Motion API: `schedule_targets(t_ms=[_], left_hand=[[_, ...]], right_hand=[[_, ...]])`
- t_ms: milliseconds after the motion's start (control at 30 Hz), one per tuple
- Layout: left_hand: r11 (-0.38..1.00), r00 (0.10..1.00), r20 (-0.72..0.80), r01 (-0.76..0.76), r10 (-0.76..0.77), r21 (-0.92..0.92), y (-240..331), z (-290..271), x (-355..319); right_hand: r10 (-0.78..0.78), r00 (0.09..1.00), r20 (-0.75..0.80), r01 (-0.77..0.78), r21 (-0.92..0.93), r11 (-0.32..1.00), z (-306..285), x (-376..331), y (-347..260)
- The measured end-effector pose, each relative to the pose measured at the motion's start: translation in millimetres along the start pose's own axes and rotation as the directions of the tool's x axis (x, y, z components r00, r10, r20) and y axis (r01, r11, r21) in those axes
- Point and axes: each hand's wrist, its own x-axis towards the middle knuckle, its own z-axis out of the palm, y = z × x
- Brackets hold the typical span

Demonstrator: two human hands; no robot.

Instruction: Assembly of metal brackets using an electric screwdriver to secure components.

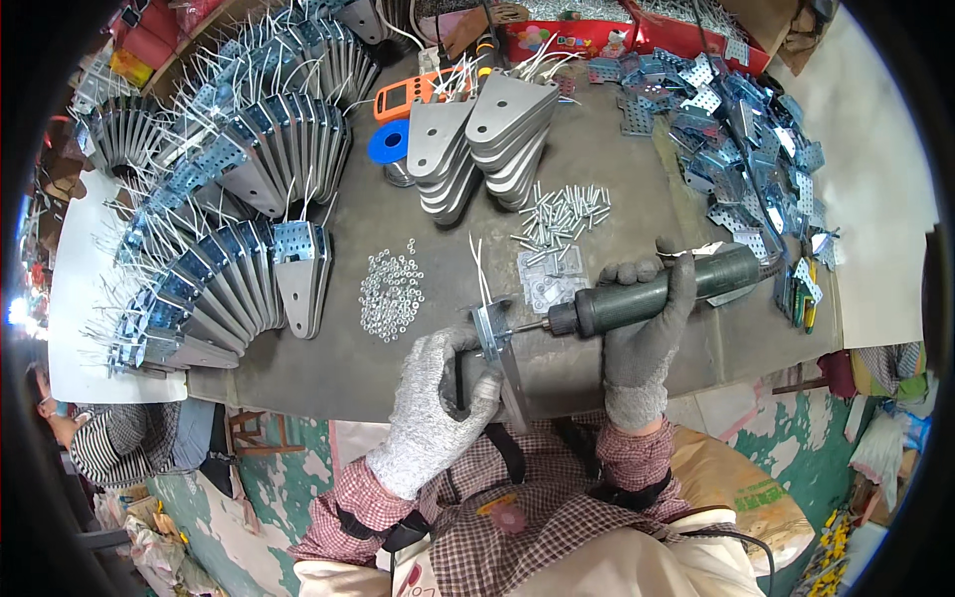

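Clock directions are taken from the centre of the dark mat (637, 199), twelve at its far edge. At nine to ten o'clock, fanned rows of assembled pieces (214, 279), grey plates with bluish brackets fitted and white leads protruding, are judged the completed output. A single assembled piece (301, 284) stands at the near row's right end. At eight to nine o'clock lies a spread of small metal nuts (391, 296).

At seven o'clock the gloved left hand (433, 403) is curled, thumb and fingers closed around the workpiece (512, 386), a grey plate with its bracket, held on edge at six o'clock. At eleven to twelve o'clock, two stacks of grey plates (438, 139) show leads but no brackets and are presumably left to do. At one o'clock lie loose screws (565, 217).

At three to four o'clock, the gloved right hand (640, 358) wraps firmly around a dark power screwdriver (627, 303), its bit pointing at the bracket; fastening seems under way, though whether the screw is seated cannot be told. At two o'clock, a heap of loose brackets (751, 139) remains unused; much work evidently remains.
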Motion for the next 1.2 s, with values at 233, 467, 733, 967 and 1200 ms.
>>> schedule_targets(t_ms=[233,467,733,967,1200], left_hand=[[0.982,0.985,0.085,0.162,-0.153,-0.100,4,2,-5],[0.924,0.914,0.169,-0.343,0.370,-0.167,-26,-4,-5],[0.918,0.941,-0.185,-0.211,0.284,0.336,-15,-29,42],[0.515,0.930,0.288,-0.365,0.227,0.776,-27,-51,91],[0.664,0.967,0.086,-0.227,0.239,0.713,-22,-53,86]], right_hand=[[0.018,0.999,-0.034,-0.018,0.007,1.000,1,-2,3],[0.081,0.992,0.093,-0.109,0.352,0.930,2,-2,-9],[0.094,0.994,0.062,-0.106,0.228,0.968,-3,6,4],[0.036,0.997,0.075,-0.051,0.212,0.976,-6,3,3],[0.072,0.944,0.322,-0.082,0.018,0.996,-4,-10,8]])
